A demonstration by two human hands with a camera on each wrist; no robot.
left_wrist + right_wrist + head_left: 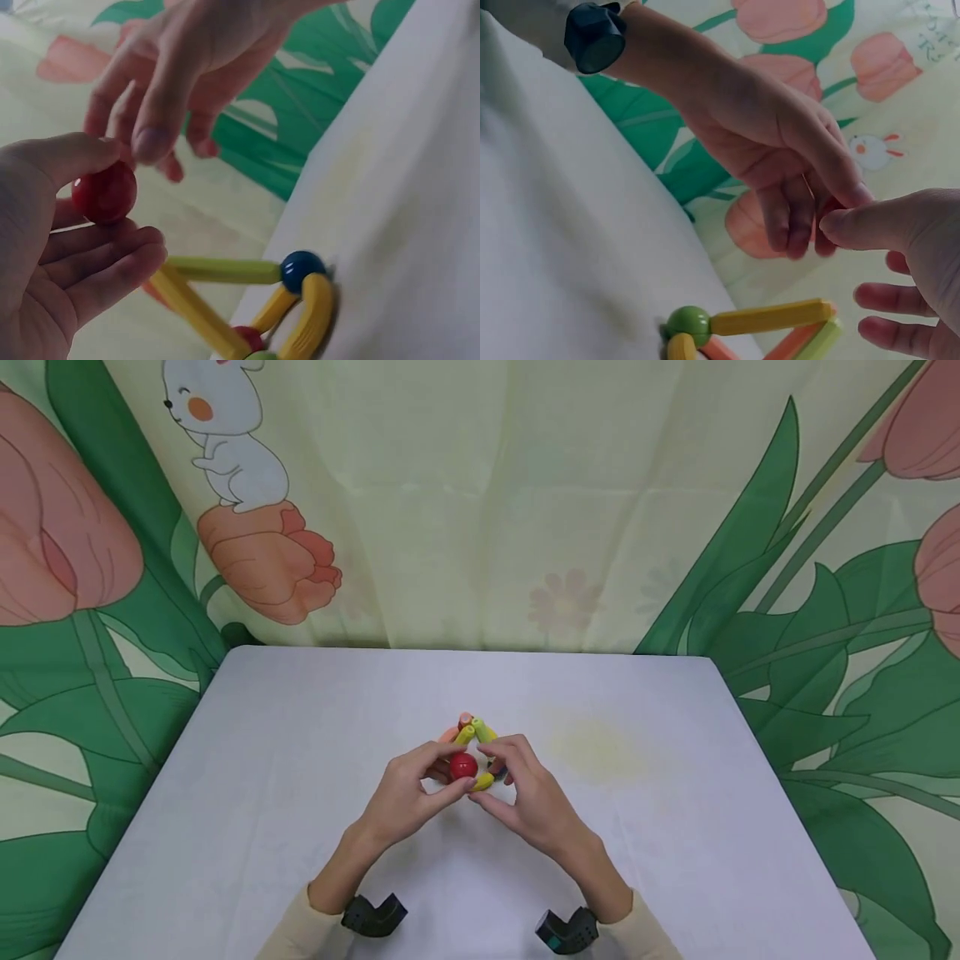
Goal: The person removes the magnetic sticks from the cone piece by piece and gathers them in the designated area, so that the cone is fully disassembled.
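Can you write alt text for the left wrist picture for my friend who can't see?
A left hand holds a shiny red ball between its thumb and fingers. A right hand hangs close by, above it. Below, joined-up toy sticks and colored balls sit on a white table.

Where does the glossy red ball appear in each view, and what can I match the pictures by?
Head: the glossy red ball is below centre, between the thumb and fingers of the left hand.
Left wrist: left of centre, the ball in plain sight.
Right wrist: right of centre, mostly hidden by fingers; only a dark red sliver seems to show.
Shared landmark: the left hand, seen in all three.
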